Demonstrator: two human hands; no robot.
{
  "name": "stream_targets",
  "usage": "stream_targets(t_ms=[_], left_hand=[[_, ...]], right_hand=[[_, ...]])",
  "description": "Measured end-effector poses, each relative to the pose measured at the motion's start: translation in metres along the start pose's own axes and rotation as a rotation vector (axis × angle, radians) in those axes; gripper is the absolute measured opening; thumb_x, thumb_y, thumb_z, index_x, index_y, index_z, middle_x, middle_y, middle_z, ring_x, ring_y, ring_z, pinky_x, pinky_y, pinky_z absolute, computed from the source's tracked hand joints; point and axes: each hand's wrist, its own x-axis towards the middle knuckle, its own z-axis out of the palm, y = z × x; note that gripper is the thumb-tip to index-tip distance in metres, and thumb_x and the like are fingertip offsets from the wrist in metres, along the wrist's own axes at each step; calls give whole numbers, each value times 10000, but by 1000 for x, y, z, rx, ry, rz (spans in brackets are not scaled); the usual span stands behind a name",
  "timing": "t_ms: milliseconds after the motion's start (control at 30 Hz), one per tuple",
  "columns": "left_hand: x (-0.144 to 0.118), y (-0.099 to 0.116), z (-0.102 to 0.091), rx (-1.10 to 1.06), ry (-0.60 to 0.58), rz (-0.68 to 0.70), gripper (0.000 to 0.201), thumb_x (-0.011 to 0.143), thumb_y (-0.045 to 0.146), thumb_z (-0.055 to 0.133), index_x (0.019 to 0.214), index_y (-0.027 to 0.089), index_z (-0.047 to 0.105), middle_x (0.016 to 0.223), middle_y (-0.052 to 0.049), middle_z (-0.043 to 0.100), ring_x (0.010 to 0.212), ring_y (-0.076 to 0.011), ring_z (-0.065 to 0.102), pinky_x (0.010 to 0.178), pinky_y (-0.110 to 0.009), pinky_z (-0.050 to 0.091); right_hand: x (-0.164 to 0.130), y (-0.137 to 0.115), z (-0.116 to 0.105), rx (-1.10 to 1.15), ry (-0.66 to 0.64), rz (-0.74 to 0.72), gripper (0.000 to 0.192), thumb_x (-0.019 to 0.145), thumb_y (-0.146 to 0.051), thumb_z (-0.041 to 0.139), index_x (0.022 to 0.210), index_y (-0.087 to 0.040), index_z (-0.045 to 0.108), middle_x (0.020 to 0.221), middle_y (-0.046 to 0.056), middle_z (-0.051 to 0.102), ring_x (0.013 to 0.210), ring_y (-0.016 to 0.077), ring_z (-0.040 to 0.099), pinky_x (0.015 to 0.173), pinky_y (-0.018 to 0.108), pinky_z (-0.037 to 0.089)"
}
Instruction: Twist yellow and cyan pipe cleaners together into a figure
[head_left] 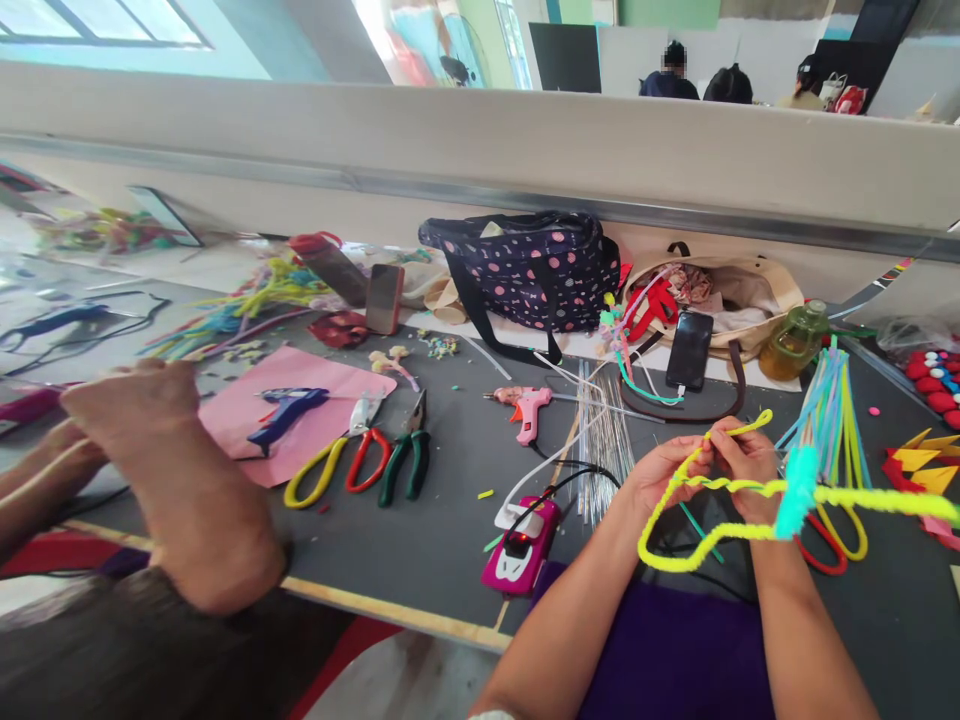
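L hand (664, 474), R hand (748, 462): pinching ylw fuzzy wire (679, 563) | bent loop below L | rest in frt of R wrist

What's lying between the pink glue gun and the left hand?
The head view shows mainly silvery rods between the pink glue gun and the left hand.
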Motion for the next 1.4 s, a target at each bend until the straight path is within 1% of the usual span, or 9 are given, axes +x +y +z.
stream_targets(t_ms=[267,433,600,700,800,933,1100,1233,1400], left_hand=[[12,-6,-11,77,116,75,162,707,151,728,843,92,661,615,-18,625,425,-66,549,419,-145,457],[10,-4,-6,235,180,216,223,628,113,757,831,107,665,691,-36,661,518,-106,609,510,-211,531],[-1,0,3,424,162,260,307,608,116,741,913,127,708,773,-49,681,602,-121,624,602,-256,545],[-7,1,9,526,66,292,365,563,105,775,922,156,740,1076,-97,658,756,-147,639,643,-254,530],[-8,-2,15,670,2,389,410,550,124,821,949,195,759,1323,-104,505,1005,-212,601,758,-266,517],[-3,-11,18,810,26,528,354,578,200,850,922,209,767,1159,-106,551,1071,-220,548,843,-279,479],[2,-14,15,917,242,770,161,657,328,811,735,194,766,885,-84,618,895,-194,577,809,-289,473],[1,-11,14,800,377,774,218,706,398,760,756,186,769,837,-69,646,776,-183,617,699,-287,516],[2,-9,14,554,359,701,318,695,420,768,816,127,751,845,-79,694,734,-181,677,661,-285,550]], right_hand=[[8,21,-4,-69,212,-13,260,688,-433,670,727,-179,629,604,1,631,546,153,571,520,267,456],[10,24,-13,-286,276,-93,224,690,-401,657,708,-179,635,643,28,653,580,176,585,538,287,466],[9,19,-15,-292,370,-73,205,726,-384,627,733,-180,621,608,17,622,533,163,555,482,268,435],[10,19,-18,-306,377,-71,201,723,-383,617,724,-182,616,596,11,608,530,160,544,485,266,424],[10,17,-20,-353,373,-46,189,710,-369,620,724,-181,615,590,14,613,524,169,544,493,280,420],[10,13,-21,-380,377,-19,202,707,-383,630,701,-182,616,583,30,630,504,183,544,482,298,410],[12,17,-23,-358,394,-48,214,691,-389,644,699,-175,630,620,26,644,552,177,557,534,290,426],[13,21,-22,-291,422,-76,249,702,-413,655,722,-165,654,590,-1,609,543,147,521,532,264,404],[11,16,-14,-36,401,-39,261,704,-424,696,734,-171,635,534,-49,521,446,84,401,435,223,318]])
